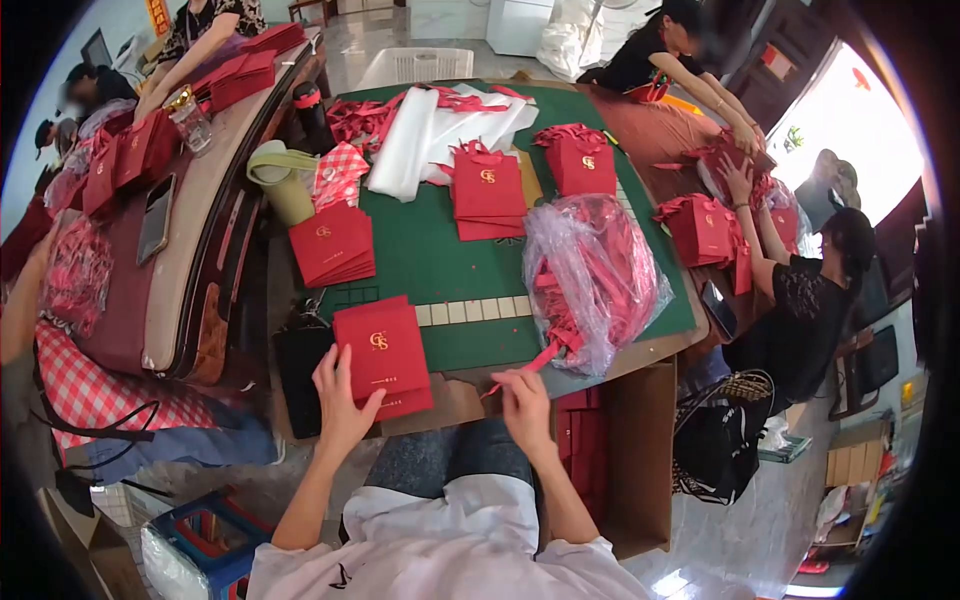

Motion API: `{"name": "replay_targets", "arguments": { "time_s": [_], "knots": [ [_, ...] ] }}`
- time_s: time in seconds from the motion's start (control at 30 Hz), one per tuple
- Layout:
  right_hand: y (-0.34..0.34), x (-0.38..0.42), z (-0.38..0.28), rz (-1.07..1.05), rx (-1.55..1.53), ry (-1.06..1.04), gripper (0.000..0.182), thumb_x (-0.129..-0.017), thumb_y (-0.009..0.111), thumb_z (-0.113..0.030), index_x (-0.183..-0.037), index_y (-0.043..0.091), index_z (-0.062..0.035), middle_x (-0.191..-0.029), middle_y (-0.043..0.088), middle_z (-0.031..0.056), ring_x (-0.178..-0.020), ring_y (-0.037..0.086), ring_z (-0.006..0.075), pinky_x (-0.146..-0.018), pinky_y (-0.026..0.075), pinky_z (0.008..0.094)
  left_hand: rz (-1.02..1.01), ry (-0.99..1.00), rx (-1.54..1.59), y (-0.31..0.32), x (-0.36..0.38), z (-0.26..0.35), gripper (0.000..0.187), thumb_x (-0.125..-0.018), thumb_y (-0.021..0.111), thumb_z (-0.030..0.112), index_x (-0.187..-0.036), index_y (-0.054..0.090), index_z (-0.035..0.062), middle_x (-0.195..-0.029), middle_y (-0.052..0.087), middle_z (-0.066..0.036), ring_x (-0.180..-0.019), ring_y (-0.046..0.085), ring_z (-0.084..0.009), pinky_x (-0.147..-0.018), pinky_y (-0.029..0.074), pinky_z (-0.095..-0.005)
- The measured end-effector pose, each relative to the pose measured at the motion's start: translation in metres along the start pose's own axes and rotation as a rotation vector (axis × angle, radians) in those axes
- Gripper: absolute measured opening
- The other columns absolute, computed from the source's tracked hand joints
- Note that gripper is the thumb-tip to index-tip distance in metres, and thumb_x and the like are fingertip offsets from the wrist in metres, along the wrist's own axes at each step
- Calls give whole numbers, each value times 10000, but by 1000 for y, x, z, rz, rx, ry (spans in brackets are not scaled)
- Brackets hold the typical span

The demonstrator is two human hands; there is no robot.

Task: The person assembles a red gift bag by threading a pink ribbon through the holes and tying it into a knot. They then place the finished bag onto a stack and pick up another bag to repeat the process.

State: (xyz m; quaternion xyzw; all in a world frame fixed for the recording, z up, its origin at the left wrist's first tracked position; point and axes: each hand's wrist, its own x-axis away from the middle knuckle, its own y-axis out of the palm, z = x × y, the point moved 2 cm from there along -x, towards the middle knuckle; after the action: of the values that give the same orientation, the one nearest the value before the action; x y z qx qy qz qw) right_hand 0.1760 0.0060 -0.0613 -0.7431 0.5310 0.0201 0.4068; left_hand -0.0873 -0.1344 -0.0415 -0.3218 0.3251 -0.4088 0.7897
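Observation:
Near the table's front edge, my left hand (345, 402) grips the lower left corner of a small stack of red paper gift bags (385, 345) with gold lettering, fingers on the side and thumb at the bottom. My right hand (524, 400) is closed in a pinch on the end of a red ribbon (540, 358). That ribbon trails up to a clear plastic bag (590, 270) full of red ribbons, just beyond the hand. An open cardboard box (640, 450) with red bags inside stands below my right hand.
On the green tabletop (430, 255) lie more red bag stacks (487, 190), (333, 245) and white plastic wrapping (405, 145). A green cup (283, 185) stands at the left. Several people work around the tables; a phone (156, 220) lies on the left table.

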Motion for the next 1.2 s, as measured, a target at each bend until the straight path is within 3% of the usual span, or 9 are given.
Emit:
{"name": "replay_targets", "arguments": {
  "time_s": [0.03, 0.17, 0.37, 0.47, 0.57, 0.7, 0.8, 0.9, 1.2],
  "knots": [
    [-6, 1, 5, -86, 19, 0, 307, -778, 643, 76, -1038, 688, -81, -1020, 644, 88, -1006, 595, 321, -830, 506, 416, 14, 31, -14, 5, -7, -5, 792, -790, 765, 169, -1454, 372, -9, -1487, 336, -224, -1340, 330, -432, -1121, 307, -493],
    [-2, 1, 8, -168, 164, -187, 266, -791, 689, -28, -1042, 687, -115, -1032, 639, 57, -1020, 582, 293, -842, 482, 440, 0, 89, -71, 26, -46, -28, 733, -830, 733, 217, -1440, 397, -12, -1458, 387, -217, -1328, 356, -414, -1126, 304, -488],
    [14, 10, 23, -208, 218, -101, 174, -804, 721, -107, -975, 686, -112, -936, 620, 40, -936, 584, 268, -755, 456, 405, -216, 120, -171, 33, -86, -30, 727, -845, 718, 328, -1408, 434, -33, -1399, 461, -208, -1303, 396, -389, -1106, 321, -459],
    [14, 12, 21, -151, 151, -65, 135, -812, 725, -104, -939, 683, -84, -860, 616, 72, -844, 578, 307, -735, 451, 428, -152, 188, -210, 31, -87, -15, 696, -762, 792, 355, -1300, 548, -11, -1143, 540, -165, -1107, 484, -335, -992, 384, -448],
    [15, 14, 12, -141, 105, 2, 123, -823, 721, -87, -941, 685, -80, -824, 607, 76, -795, 596, 283, -709, 465, 398, -143, 225, -131, 38, -85, -1, 539, -714, 826, 316, -1139, 635, 45, -1024, 541, -114, -1006, 502, -301, -882, 401, -434],
    [17, 14, -3, -55, -82, 110, 103, -839, 719, -57, -934, 680, -49, -806, 611, 98, -714, 611, 270, -646, 485, 374, -123, 319, -102, 53, -73, 36, 353, -705, 829, 243, -943, 615, 95, -916, 586, -64, -951, 523, -278, -776, 386, -412],
    [18, 11, -13, 10, -178, 227, 90, -852, 715, -32, -934, 679, -27, -797, 612, 97, -658, 615, 207, -590, 488, 308, -221, 321, -27, 74, -60, 54, 349, -714, 819, 211, -959, 602, 90, -897, 620, -73, -916, 543, -280, -779, 386, -411],
    [20, 15, -26, 57, -315, 338, 89, -859, 724, -25, -941, 692, -11, -783, 617, 33, -637, 557, 76, -576, 456, 237, -261, 304, 1, 87, -51, 64, 319, -736, 795, 169, -971, 594, 88, -898, 639, -77, -894, 557, -280, -782, 378, -408],
    [28, 21, -29, 37, -315, 381, 97, -849, 733, -31, -937, 694, -19, -790, 612, 65, -625, 570, 111, -571, 468, 258, -359, 196, 123, 86, -47, 65, 263, -763, 746, 109, -1010, 656, 108, -878, 670, -59, -866, 592, -258, -826, 372, -404]
  ]
}}
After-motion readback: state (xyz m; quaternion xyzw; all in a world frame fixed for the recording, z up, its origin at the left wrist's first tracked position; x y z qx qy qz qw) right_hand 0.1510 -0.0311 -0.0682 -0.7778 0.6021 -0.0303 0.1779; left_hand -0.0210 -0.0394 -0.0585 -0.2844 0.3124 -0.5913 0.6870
